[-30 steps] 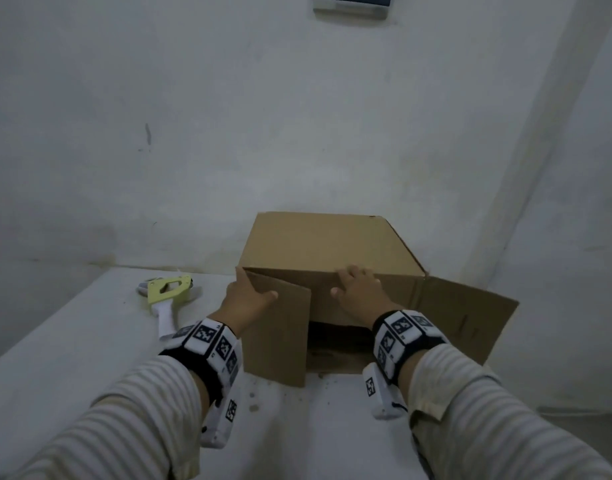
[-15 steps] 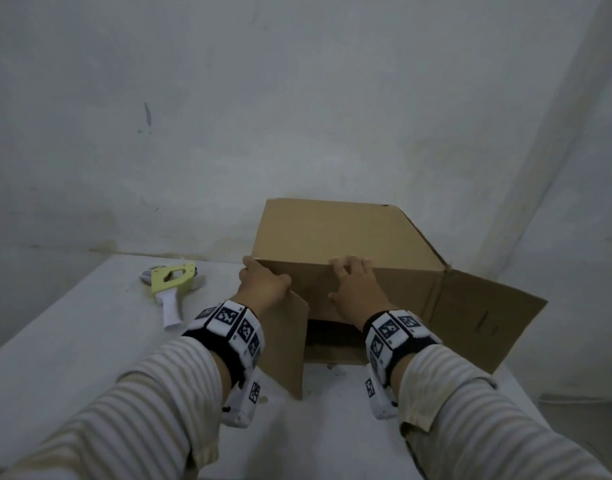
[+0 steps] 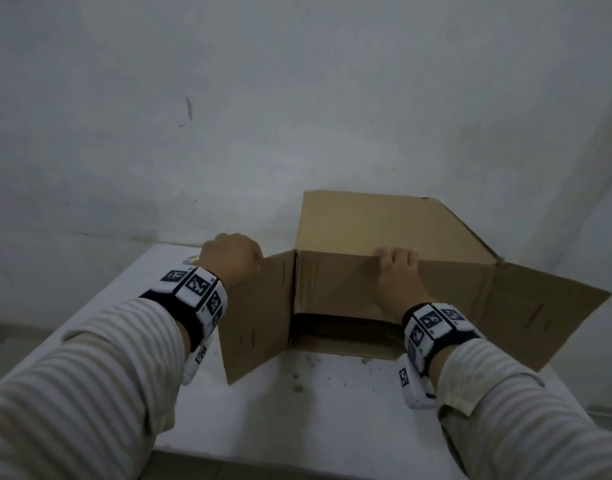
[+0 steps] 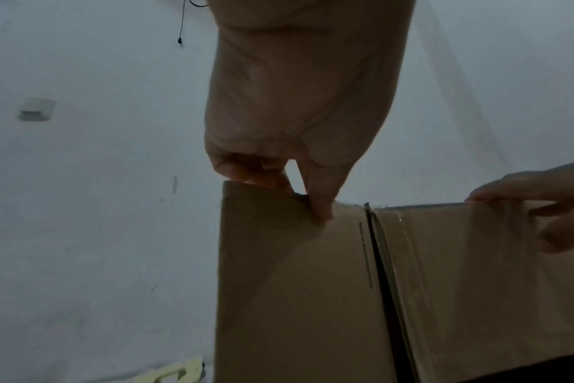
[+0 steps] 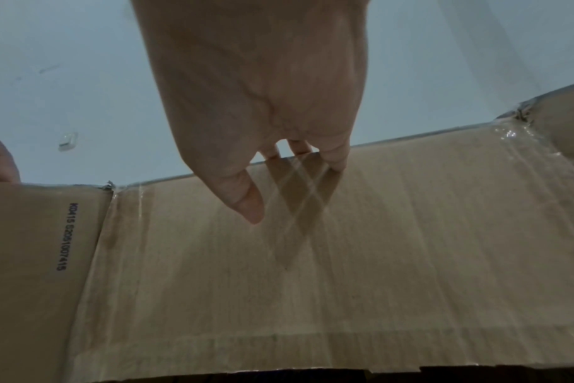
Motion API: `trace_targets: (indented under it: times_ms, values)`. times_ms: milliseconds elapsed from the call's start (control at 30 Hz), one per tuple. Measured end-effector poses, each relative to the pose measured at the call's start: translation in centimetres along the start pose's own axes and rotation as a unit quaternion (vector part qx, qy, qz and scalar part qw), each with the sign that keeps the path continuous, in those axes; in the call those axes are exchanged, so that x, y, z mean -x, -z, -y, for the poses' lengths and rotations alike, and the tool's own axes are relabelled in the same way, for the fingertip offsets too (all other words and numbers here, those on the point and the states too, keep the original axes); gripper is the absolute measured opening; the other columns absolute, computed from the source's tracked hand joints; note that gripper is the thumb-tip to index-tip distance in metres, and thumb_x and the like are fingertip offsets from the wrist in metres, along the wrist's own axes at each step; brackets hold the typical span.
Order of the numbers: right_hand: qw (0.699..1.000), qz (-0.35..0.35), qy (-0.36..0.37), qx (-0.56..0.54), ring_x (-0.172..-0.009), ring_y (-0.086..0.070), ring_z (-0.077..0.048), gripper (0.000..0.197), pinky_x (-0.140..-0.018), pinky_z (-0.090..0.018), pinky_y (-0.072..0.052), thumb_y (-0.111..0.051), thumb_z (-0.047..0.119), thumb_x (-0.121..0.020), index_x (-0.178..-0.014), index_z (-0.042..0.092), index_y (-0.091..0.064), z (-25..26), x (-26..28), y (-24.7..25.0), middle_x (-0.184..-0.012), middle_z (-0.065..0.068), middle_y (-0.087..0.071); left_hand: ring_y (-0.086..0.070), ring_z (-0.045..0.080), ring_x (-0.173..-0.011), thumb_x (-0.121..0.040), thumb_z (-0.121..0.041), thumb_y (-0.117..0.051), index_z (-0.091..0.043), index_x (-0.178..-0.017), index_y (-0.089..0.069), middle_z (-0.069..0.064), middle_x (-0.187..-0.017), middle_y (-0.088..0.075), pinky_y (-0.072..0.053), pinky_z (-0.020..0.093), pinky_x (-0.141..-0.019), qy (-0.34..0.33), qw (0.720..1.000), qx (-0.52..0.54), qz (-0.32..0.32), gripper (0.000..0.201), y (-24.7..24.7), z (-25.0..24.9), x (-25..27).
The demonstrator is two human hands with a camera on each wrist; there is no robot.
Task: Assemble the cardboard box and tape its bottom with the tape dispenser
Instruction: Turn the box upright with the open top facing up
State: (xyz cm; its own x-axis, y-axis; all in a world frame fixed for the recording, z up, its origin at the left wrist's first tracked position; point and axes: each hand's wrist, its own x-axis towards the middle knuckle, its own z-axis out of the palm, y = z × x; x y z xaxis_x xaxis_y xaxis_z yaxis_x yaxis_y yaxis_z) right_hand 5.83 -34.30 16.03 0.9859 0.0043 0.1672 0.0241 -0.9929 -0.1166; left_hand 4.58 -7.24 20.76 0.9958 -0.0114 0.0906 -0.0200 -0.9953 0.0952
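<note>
I see a white wall [image 3: 228,116], scuffed and marked, behind a white table [image 3: 297,410] speckled with crumbs. A pale vertical strip [image 3: 553,140] runs up the wall at right. A small switch plate [image 4: 36,108] sits on it. Light is dim.

Both sleeves [image 3: 90,368] were pale cream with fine grey horizontal stripes. Each wrist wore a black band [image 3: 193,320] carrying white blocks printed with black square markers; a white camera unit [image 3: 415,386] hung beneath.
</note>
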Motion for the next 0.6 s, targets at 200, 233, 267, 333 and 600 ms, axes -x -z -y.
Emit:
trace_targets:
  times_ms: [200, 233, 267, 333, 600]
  values:
    - [0.999, -0.046, 0.009, -0.011, -0.138, -0.014, -0.044, 0.063, -0.119, -0.049, -0.013, -0.045, 0.001, -0.084, -0.144, 0.009, -0.028, -1.2, 0.0, -1.1, -0.145, -0.019, -0.026, -0.050, 0.038, -0.106, -0.094, -0.024, -0.046, -0.021, -0.107, -0.072, 0.017, -0.113, -0.052, -0.049, 0.044, -0.090, 0.080, 0.977, 0.160, -0.112, 0.029, -2.6, -0.4, -1.4]
    - [0.999, -0.051, 0.011, -0.008, -0.138, -0.015, -0.043, 0.064, -0.119, -0.048, -0.013, -0.046, 0.001, -0.083, -0.144, 0.009, -0.028, -1.4, 0.1, -1.1, -0.145, -0.019, -0.026, -0.048, 0.039, -0.109, -0.094, -0.025, -0.045, -0.017, -0.108, -0.071, 0.018, -0.116, -0.050, -0.047, 0.043, -0.093, 0.090, 0.971, 0.185, -0.118, 0.030, -2.9, -0.9, -1.7]
    - [0.999, -0.052, 0.011, -0.007, -0.139, -0.014, -0.042, 0.064, -0.119, -0.048, -0.013, -0.046, 0.001, -0.083, -0.144, 0.009, -0.027, -1.5, 0.3, -1.1, -0.146, -0.019, -0.026, -0.046, 0.038, -0.113, -0.095, -0.026, -0.044, -0.014, -0.110, -0.070, 0.020, -0.119, -0.049, -0.044, 0.042, -0.097, 0.095, 0.967, 0.202, -0.120, 0.032, -3.2, -1.4, -2.0]
    - [0.999, -0.045, 0.009, -0.011, -0.141, -0.011, -0.042, 0.065, -0.118, -0.047, -0.012, -0.046, 0.000, -0.084, -0.145, 0.011, -0.026, -1.8, 0.6, -1.1, -0.147, -0.017, -0.023, -0.040, 0.036, -0.121, -0.096, -0.028, -0.043, -0.008, -0.115, -0.066, 0.020, -0.125, -0.050, -0.035, 0.039, -0.107, 0.089, 0.961, 0.237, -0.108, 0.036, -3.5, -2.6, -2.6]
    - [0.999, -0.014, 0.007, -0.040, -0.144, 0.000, -0.041, 0.074, -0.119, -0.048, -0.007, -0.048, 0.000, -0.082, -0.148, 0.014, -0.019, -2.0, 1.3, -1.0, -0.153, -0.015, -0.014, -0.020, 0.022, -0.146, -0.097, -0.035, -0.044, -0.022, -0.148, -0.032, 0.004, -0.160, -0.012, -0.021, 0.033, -0.116, -0.017, 0.904, 0.427, -0.006, 0.053, -4.5, -7.1, -3.9]
